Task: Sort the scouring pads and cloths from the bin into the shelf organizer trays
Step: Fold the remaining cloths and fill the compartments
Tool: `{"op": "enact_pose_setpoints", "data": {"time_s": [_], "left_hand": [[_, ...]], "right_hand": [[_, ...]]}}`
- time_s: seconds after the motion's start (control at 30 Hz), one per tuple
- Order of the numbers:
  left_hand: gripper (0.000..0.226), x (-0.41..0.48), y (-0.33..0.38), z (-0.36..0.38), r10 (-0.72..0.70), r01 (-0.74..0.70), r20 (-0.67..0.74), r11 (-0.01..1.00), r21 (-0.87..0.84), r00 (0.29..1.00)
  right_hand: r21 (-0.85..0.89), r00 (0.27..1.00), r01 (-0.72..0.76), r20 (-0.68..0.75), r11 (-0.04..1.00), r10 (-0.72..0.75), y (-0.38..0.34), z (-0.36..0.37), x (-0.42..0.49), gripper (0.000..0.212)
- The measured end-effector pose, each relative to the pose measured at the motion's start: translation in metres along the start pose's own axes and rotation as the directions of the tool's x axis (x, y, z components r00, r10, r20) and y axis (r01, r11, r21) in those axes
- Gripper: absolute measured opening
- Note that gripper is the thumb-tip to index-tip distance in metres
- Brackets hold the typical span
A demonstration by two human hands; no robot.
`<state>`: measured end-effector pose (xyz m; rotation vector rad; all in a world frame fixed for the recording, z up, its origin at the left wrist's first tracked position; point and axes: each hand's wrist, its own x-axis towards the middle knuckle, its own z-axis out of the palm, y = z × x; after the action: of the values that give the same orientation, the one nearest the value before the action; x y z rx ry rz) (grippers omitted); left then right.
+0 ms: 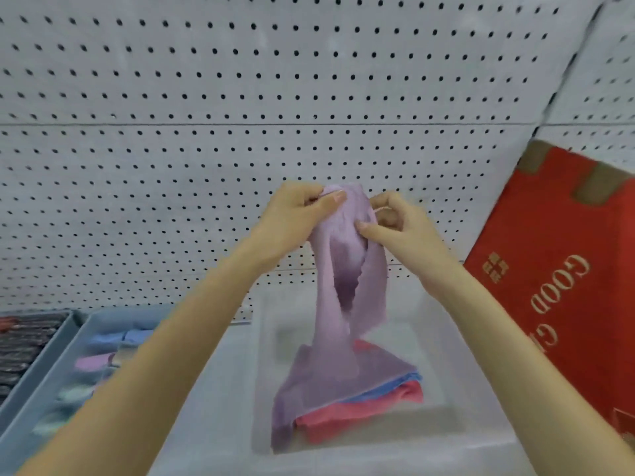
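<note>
1. Lilac cloth point(347, 255) hung in the head view, pinched at its top by both hands. The left hand point(295, 218) gripped the upper corner and the right hand point(395, 225) pinched the right edge, the two close together.
2. Its lower end lay on a pink cloth point(360, 413) and a blue cloth point(388, 389) stacked in the clear bin point(443, 341), near centre.
3. At near left, a blue-grey tray point(41, 376) held rolled cloths point(103, 338), blurred, and dark scouring pads point(24, 345) lay left of it.
4. Far behind stood a pegboard point(206, 97), and a red box point(556, 286) leaned at right.
</note>
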<state>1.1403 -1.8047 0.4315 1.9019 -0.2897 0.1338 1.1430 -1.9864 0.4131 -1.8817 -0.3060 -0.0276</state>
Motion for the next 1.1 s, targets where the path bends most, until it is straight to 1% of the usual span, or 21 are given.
{"op": "enact_pose_setpoints", "data": {"time_s": [0.07, 0.13, 0.23, 0.3, 0.37, 0.43, 0.5, 0.57, 0.63, 0.7, 0.77, 0.83, 0.87, 0.9, 0.93, 0.97, 1.0, 1.03, 1.07, 1.1], "left_hand": [[0.053, 0.003, 0.007, -0.005, -0.008, 0.007, 0.044, 1.000, 0.014, 0.999], [0.047, 0.004, 0.013, -0.009, -0.006, 0.005, 0.046, 1.000, 0.011, 0.999], [0.045, 0.003, 0.015, -0.019, -0.023, 0.023, 0.021, 0.999, -0.027, 1.000], [0.044, 0.001, 0.011, -0.028, -0.033, 0.034, 0.010, 0.999, -0.033, 0.999], [0.042, -0.001, 0.005, -0.039, -0.049, 0.049, -0.014, 0.998, -0.045, 0.999], [0.047, -0.004, 0.000, -0.049, -0.063, 0.061, -0.036, 0.997, -0.057, 0.997], [0.046, -0.007, -0.006, -0.057, -0.085, 0.081, -0.062, 0.995, -0.050, 0.995], [0.045, -0.010, -0.013, -0.063, -0.106, 0.102, -0.084, 0.994, -0.045, 0.991], [0.049, -0.013, -0.018, -0.066, -0.120, 0.116, -0.094, 0.992, -0.044, 0.988], [0.049, -0.015, -0.024, -0.067, -0.135, 0.130, -0.119, 0.990, -0.049, 0.984], [0.044, -0.016, -0.029, -0.065, -0.157, 0.145, -0.140, 0.985, -0.097, 0.978], [0.029, -0.016, -0.033, -0.060, -0.171, 0.148, -0.173, 0.979, -0.141, 0.970], [0.020, -0.015, -0.036, -0.057, -0.167, 0.148, -0.217, 0.984, -0.098, 0.962], [0.020, -0.015, -0.038, -0.054, -0.150, 0.152, -0.265, 0.988, -0.014, 0.953], [0.033, -0.016, -0.039, -0.050, -0.117, 0.145, -0.290, 0.986, 0.077, 0.950], [0.047, -0.016, -0.039, -0.044, -0.068, 0.109, -0.270, 0.984, 0.140, 0.960], [0.056, -0.018, -0.036, -0.036, -0.023, 0.060, -0.207, 0.983, 0.175, 0.978], [0.061, -0.019, -0.033, -0.025, 0.001, 0.021, -0.114, 0.981, 0.191, 0.993], [0.064, -0.020, -0.029, -0.014, -0.007, 0.010, -0.015, 0.983, 0.185, 1.000], [0.064, -0.019, -0.026, -0.004, -0.046, 0.033, 0.079, 0.988, 0.150, 0.996]], "right_hand": [[0.023, 0.998, -0.061, 0.020, 0.998, 0.060, 0.004, 0.007, -0.005, 0.021], [0.043, 0.995, -0.095, 0.010, 0.995, 0.095, 0.015, 0.017, -0.009, 0.023], [0.007, 0.982, -0.187, -0.040, 0.982, 0.187, 0.039, 0.030, -0.010, 0.020], [-0.031, 0.970, -0.239, -0.062, 0.971, 0.237, 0.054, 0.035, -0.008, 0.015], [-0.042, 0.969, -0.242, -0.053, 0.969, 0.239, 0.064, 0.033, -0.008, 0.018], [-0.035, 0.975, -0.221, 0.006, 0.975, 0.221, 0.068, 0.024, -0.009, 0.026], [-0.010, 0.979, -0.193, 0.066, 0.981, 0.193, 0.070, 0.010, -0.013, 0.029], [0.030, 0.978, -0.190, 0.092, 0.981, 0.186, 0.073, -0.004, -0.013, 0.033], [0.091, 0.977, -0.197, 0.096, 0.976, 0.189, 0.071, -0.014, -0.014, 0.026], [0.215, 0.974, -0.222, 0.086, 0.951, 0.208, 0.068, -0.023, -0.014, 0.021], [0.368, 0.966, -0.257, 0.071, 0.894, 0.249, 0.066, -0.028, -0.013, 0.020], [0.440, 0.964, -0.258, 0.058, 0.860, 0.260, 0.068, -0.028, -0.011, 0.030], [0.419, 0.968, -0.241, 0.034, 0.875, 0.250, 0.068, -0.027, -0.010, 0.029], [0.376, 0.976, -0.209, 0.017, 0.903, 0.219, 0.066, -0.024, -0.011, 0.026], [0.305, 0.985, -0.163, -0.006, 0.938, 0.173, 0.062, -0.020, -0.010, 0.024], [0.232, 0.991, -0.126, -0.008, 0.964, 0.131, 0.058, -0.017, -0.008, 0.025], [0.158, 0.996, -0.089, 0.009, 0.983, 0.089, 0.051, -0.014, -0.005, 0.027], [0.094, 0.997, -0.057, 0.051, 0.994, 0.052, 0.044, -0.010, -0.003, 0.031], [0.043, 0.995, -0.014, 0.100, 0.999, 0.010, 0.035, -0.006, -0.001, 0.039], [-0.006, 0.989, 0.022, 0.147, 1.000, -0.021, 0.027, -0.003, 0.001, 0.047]]}}
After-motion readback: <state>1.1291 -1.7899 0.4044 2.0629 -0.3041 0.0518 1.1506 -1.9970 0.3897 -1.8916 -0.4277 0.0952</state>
